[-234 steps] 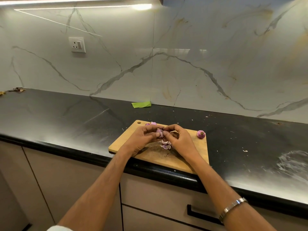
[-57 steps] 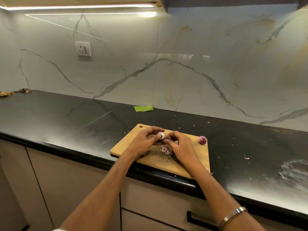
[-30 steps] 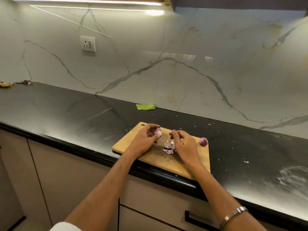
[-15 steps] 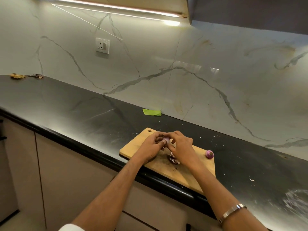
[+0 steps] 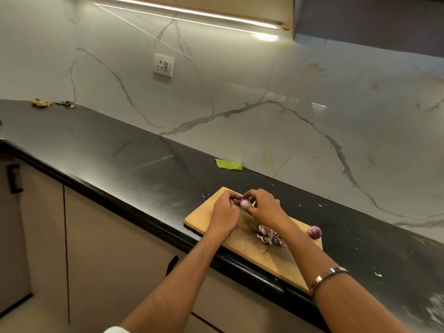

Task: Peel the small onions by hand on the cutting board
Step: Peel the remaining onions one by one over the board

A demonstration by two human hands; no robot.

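A wooden cutting board (image 5: 211,217) lies at the counter's front edge. Above its far left part, my left hand (image 5: 224,212) and my right hand (image 5: 264,207) meet fingertip to fingertip around one small onion (image 5: 244,203), pale with a purple end showing. A heap of purple-white peels (image 5: 269,235) lies on the board under my right wrist. Another small purple onion (image 5: 314,232) sits alone at the board's far right corner.
The black countertop (image 5: 120,150) runs left along a marble backsplash with a wall socket (image 5: 163,65). A green scrap (image 5: 228,164) lies by the wall behind the board. Dry peel bits (image 5: 42,103) sit at the far left. Cabinet fronts are below the counter.
My hands separated a second ago, the left keeping the onion, then came back together on it. The view has swung left and tilted, so the board now sits lower right.
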